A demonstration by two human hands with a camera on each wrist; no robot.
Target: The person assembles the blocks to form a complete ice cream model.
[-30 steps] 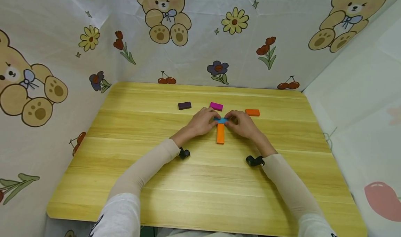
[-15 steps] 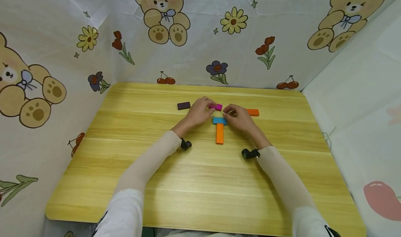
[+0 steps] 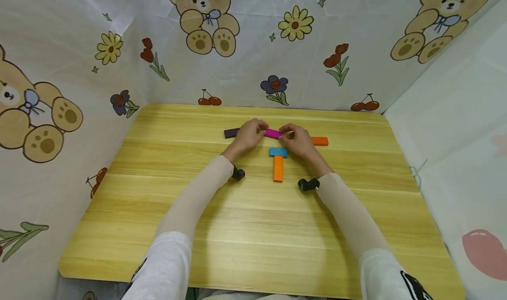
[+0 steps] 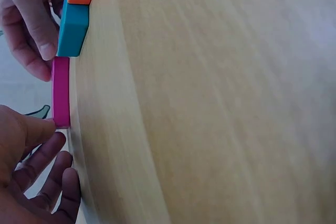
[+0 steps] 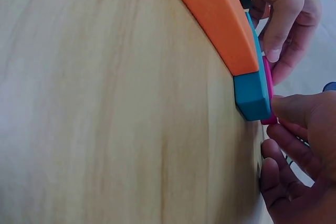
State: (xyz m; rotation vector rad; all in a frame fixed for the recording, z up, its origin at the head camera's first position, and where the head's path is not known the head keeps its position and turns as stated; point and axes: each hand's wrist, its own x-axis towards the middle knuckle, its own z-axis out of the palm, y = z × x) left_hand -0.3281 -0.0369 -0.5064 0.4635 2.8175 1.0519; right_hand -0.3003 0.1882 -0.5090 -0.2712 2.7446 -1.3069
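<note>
On the far half of the table lies a magenta block (image 3: 273,133), its two ends between my hands. My left hand (image 3: 250,135) holds the left end with thumb and fingertips; in the left wrist view the thumb (image 4: 39,129) is right at that end. The right hand (image 3: 296,140) pinches the other end, its thumb (image 5: 294,109) on the block in the right wrist view. Nearer to me, a blue block (image 3: 278,152) lies crosswise at the far end of an orange block (image 3: 278,170), the two forming a T shape.
A dark purple block (image 3: 231,133) lies just left of my left hand, partly covered by it. Another orange block (image 3: 320,141) is right of my right hand. The wooden table (image 3: 253,238) meets a patterned cloth wall (image 3: 245,79) at the back.
Both hands have left the blue block and moved away from me to the magenta block, the left hand first. The blue block stays at the end of the orange one.
</note>
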